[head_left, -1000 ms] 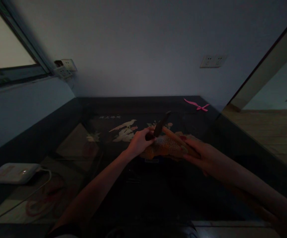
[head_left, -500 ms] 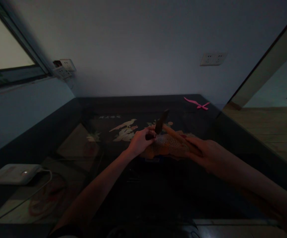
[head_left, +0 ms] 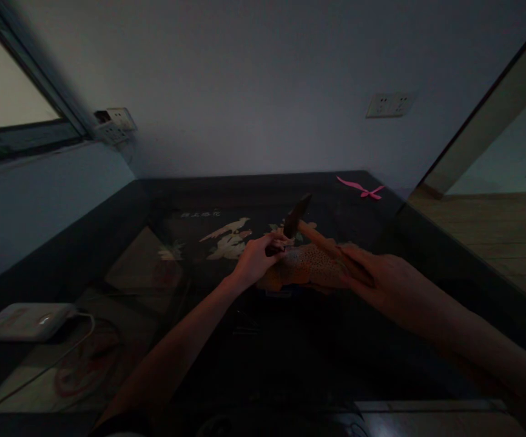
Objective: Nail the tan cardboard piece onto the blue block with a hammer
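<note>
My right hand [head_left: 381, 279] is wrapped round the wooden handle of a hammer [head_left: 320, 240]. The hammer's dark head is tilted in the air just above and beside the fingers of my left hand [head_left: 258, 258]. Those fingers are pinched together over the left end of a flat, orange-brown slab [head_left: 310, 266] with many small dark dots or holes and ragged edges. Something dark shows between thumb and forefinger, too dim to make out. The slab lies on the dark, glossy tabletop [head_left: 290, 352].
Several thin, pale slivers [head_left: 246, 331] lie in front of the slab. A white device [head_left: 26, 321] with a cable is at the left, and a pink ribbon [head_left: 366, 192] lies near the far right corner. A wall with sockets [head_left: 390, 105] stands behind.
The hammer head has risen slightly and its handle has tipped up a little. My left hand stays in place at the slab. The camera view has shifted slightly.
</note>
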Demonstrator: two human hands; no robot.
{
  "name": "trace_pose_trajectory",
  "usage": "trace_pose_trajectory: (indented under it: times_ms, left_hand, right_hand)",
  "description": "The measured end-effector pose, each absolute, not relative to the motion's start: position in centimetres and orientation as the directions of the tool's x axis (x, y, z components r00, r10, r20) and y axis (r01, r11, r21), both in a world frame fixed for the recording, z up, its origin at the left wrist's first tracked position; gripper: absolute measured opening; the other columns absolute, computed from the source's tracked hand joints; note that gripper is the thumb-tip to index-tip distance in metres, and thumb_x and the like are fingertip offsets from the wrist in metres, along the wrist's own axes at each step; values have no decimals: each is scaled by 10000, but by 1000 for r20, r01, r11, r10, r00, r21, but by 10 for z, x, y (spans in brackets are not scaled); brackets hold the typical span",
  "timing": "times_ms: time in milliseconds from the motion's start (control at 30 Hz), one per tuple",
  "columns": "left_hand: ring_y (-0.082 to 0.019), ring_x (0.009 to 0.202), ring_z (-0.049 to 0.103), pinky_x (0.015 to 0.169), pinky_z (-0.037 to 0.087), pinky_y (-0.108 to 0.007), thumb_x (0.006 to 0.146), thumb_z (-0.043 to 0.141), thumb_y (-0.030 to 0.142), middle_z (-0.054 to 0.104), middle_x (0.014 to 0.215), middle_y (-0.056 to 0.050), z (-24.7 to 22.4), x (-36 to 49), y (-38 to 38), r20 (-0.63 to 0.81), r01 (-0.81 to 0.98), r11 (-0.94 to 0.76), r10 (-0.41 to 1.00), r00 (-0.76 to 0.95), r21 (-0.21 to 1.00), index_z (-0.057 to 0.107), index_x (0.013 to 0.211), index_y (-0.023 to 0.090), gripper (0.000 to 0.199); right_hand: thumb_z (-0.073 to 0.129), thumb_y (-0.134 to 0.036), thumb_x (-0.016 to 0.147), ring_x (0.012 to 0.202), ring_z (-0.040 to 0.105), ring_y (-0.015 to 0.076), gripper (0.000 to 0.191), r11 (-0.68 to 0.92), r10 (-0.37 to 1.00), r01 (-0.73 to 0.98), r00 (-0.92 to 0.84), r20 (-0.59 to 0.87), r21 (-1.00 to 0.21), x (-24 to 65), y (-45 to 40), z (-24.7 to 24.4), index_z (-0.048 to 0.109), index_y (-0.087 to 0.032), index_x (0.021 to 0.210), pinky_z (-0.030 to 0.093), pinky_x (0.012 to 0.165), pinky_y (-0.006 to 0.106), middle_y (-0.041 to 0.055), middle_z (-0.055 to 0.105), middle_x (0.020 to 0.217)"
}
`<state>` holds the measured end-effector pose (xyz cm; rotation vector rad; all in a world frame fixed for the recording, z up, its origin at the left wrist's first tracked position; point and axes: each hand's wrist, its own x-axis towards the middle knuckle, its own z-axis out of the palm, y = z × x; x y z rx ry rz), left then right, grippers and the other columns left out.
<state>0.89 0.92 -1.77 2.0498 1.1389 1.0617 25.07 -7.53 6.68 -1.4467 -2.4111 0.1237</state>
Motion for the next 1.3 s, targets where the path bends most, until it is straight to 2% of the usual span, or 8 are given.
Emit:
trace_pose_trajectory:
  times_ms: [233, 433, 500, 633, 767, 1067, 1200, 1300]
  left_hand:
    - [-170, 821, 686, 807, 528, -306, 755, 685, 178, 722, 865, -29, -17, 10, 10, 350, 468, -463, 884, 310, 753, 630, 977, 171, 229]
    - [-170, 861, 687, 822, 528, -305, 774, 675, 197, 726, 908, -40, -19, 9, 10, 362, 423, -477, 873, 327, 770, 614, 1074, 180, 307]
    - [-174, 855, 689, 810, 532, -307, 766, 684, 200, 728, 911, -41, -20, 9, 11, 352, 431, -466, 879, 321, 772, 620, 1062, 182, 303]
    - [-184, 835, 692, 786, 536, -313, 755, 695, 197, 733, 892, -35, -17, 9, 9, 321, 478, -439, 895, 311, 761, 635, 1024, 186, 276]
    - [-174, 822, 693, 799, 533, -305, 754, 698, 192, 733, 852, -24, -12, 10, 6, 333, 464, -438, 896, 294, 770, 640, 987, 184, 241]
    - [-176, 837, 700, 792, 537, -303, 763, 681, 203, 740, 867, -24, -18, 10, 7, 302, 434, -411, 905, 300, 802, 620, 1045, 186, 290]
    - [-173, 821, 699, 805, 533, -304, 749, 696, 204, 732, 836, -21, -17, 9, 7, 323, 441, -419, 905, 278, 793, 627, 1026, 185, 286]
    - [-177, 803, 698, 780, 537, -299, 739, 709, 212, 729, 827, -20, -17, 10, 7, 326, 457, -416, 907, 266, 786, 631, 1021, 189, 294]
  right_hand:
    - [527, -217, 829, 888, 653, 286, 210, 511, 859, 813, -472, 199, -279, 247, -71, 57, 607, -173, 1018, 493, 725, 396, 132, 685, 1004]
    - [529, -229, 828, 849, 665, 264, 294, 473, 880, 799, -408, 243, -371, 250, -76, 69, 576, -181, 1115, 495, 654, 347, 123, 686, 1037]
    - [544, -228, 818, 818, 670, 251, 279, 483, 875, 787, -420, 240, -384, 249, -78, 68, 594, -197, 1091, 495, 649, 337, 109, 692, 1025]
    - [560, -207, 799, 756, 675, 242, 217, 496, 868, 784, -460, 187, -374, 249, -78, 60, 644, -213, 999, 497, 662, 343, 74, 716, 876]
    - [569, -230, 799, 810, 679, 247, 266, 498, 867, 768, -443, 227, -402, 251, -77, 69, 633, -225, 1057, 502, 657, 332, 81, 711, 1004]
    - [548, -207, 807, 805, 670, 250, 261, 509, 860, 800, -486, 155, -317, 254, -73, 64, 637, -206, 1052, 493, 678, 349, 85, 713, 931]
    - [545, -227, 811, 733, 670, 236, 311, 473, 881, 819, -438, 179, -325, 254, -74, 71, 604, -192, 1114, 476, 583, 323, 94, 708, 967]
    - [559, -204, 796, 751, 667, 242, 272, 490, 872, 802, -451, 192, -340, 250, -74, 74, 627, -202, 1059, 476, 602, 325, 83, 709, 929]
